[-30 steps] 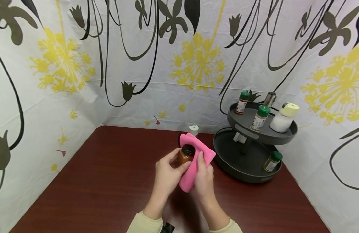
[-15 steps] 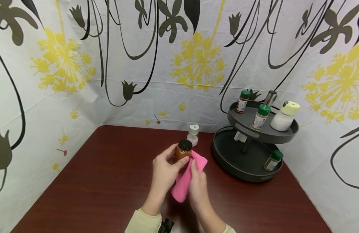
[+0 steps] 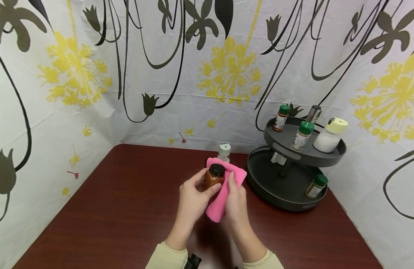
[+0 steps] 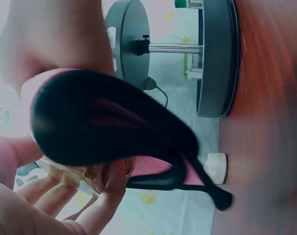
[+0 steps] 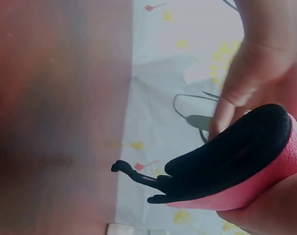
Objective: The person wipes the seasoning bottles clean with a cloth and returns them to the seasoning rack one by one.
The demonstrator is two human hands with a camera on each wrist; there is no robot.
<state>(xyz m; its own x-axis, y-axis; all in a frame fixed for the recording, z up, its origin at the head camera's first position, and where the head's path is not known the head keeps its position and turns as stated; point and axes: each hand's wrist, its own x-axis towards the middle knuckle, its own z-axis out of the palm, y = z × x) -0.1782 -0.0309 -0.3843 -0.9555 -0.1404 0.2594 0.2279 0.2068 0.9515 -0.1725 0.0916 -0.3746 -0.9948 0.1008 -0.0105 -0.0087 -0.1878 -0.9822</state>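
Note:
Above the table, the left hand (image 3: 192,198) grips a small amber jar (image 3: 213,177) with a black lid, thumb and fingers curled round its body. A pink cloth (image 3: 223,192) lies against the jar's right and far side, pinched by the right hand (image 3: 237,203) with its thumb on top. In the left wrist view the cloth's dark underside (image 4: 104,120) hangs in a fold and hides much of the jar (image 4: 92,177). The right wrist view has the folded cloth (image 5: 236,152) between the two hands; the jar is hidden there.
Behind the hands a clear jar with a white lid (image 3: 224,150) stands on the dark red table (image 3: 126,201). At the right is a grey two-tier stand (image 3: 277,200), holding green-lidded jars (image 3: 300,136) and a white bottle (image 3: 327,139). Patterned fabric (image 3: 153,127) hangs behind.
The cloth first slid down and toward the person, uncovering the white-lidded jar, then came back up behind the amber jar. Both hands shifted slightly left, then right again.

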